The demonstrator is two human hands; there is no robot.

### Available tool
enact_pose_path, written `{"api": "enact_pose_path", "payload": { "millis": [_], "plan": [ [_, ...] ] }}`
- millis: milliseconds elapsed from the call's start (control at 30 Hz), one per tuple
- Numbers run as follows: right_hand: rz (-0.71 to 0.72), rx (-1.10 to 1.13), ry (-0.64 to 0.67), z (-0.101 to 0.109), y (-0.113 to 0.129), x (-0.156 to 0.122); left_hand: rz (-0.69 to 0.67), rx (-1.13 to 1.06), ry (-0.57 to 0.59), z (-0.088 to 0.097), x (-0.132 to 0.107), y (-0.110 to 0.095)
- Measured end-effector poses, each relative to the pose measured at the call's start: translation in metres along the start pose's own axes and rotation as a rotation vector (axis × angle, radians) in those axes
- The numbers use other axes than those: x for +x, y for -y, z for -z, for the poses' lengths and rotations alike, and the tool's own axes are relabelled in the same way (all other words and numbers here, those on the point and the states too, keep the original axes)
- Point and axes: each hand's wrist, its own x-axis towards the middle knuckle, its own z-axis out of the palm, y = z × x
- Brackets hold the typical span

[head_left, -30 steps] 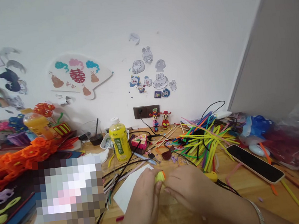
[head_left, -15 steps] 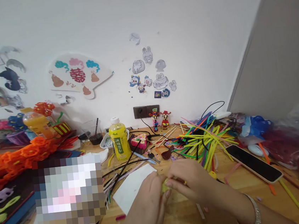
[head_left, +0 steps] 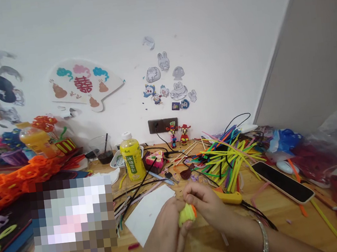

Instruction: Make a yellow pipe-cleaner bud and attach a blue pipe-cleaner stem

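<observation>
A small coil of yellow pipe cleaner [head_left: 186, 215] with an orange end sits between my hands. My left hand [head_left: 164, 234] cups it from below and the left side. My right hand [head_left: 203, 205] pinches its top and orange end with the fingertips. Under my left hand lies a white card [head_left: 149, 212]. To the right of my right hand rests a yellow-handled tool [head_left: 228, 197] with a black cord. A silver bangle [head_left: 262, 239] circles my right wrist.
A heap of multicoloured pipe cleaners [head_left: 228, 162] lies at the back right, beside a black phone [head_left: 283, 182]. A yellow drink bottle [head_left: 132, 158] stands by the wall. Orange pipe-cleaner chains [head_left: 17, 178] lie at the left, and a pixelated patch [head_left: 72, 218] covers the front left.
The yellow coil, mostly hidden by my fingers before, now shows between my hands with its orange end. My right hand has moved left onto it, uncovering the yellow-handled tool.
</observation>
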Motion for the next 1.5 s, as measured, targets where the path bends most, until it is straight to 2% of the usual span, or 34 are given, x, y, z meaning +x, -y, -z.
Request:
{"api": "enact_pose_path", "payload": {
  "millis": [100,200,367,567,700,833,933,1067,1233,1333,1500],
  "plan": [
    [-0.029,-0.007,-0.049,-0.011,-0.002,-0.005,0.065,0.005,-0.082,-0.006,-0.001,0.007],
    [-0.039,-0.039,-0.064,-0.017,0.0,-0.009,0.053,0.038,-0.154,-0.01,0.0,0.013],
    [-0.046,-0.143,-0.006,-0.019,0.002,-0.011,0.069,0.016,-0.14,-0.009,0.004,0.014],
    [0.029,-0.315,0.06,-0.022,0.003,-0.013,0.145,0.028,-0.236,-0.007,0.004,0.013],
    [0.133,-0.553,0.11,-0.021,0.001,-0.015,0.197,0.018,-0.19,-0.009,0.003,0.013],
    [0.215,-0.725,0.177,-0.019,0.001,-0.014,0.153,0.014,-0.159,-0.006,0.002,0.01],
    [0.276,-0.816,0.14,-0.016,0.002,-0.011,0.116,0.04,-0.18,-0.004,0.001,0.009],
    [0.421,-0.937,0.09,-0.013,0.005,-0.009,0.14,0.075,-0.223,-0.001,0.003,0.012],
    [0.527,-1.001,0.091,-0.009,0.016,-0.009,0.124,0.113,-0.242,0.001,0.007,0.015],
    [0.605,-1.056,0.076,-0.005,0.022,-0.01,0.144,0.08,-0.198,0.001,0.008,0.013],
    [0.716,-1.103,-0.019,-0.001,0.023,-0.008,0.282,-0.099,-0.032,0.002,0.009,0.001]
  ]
}}
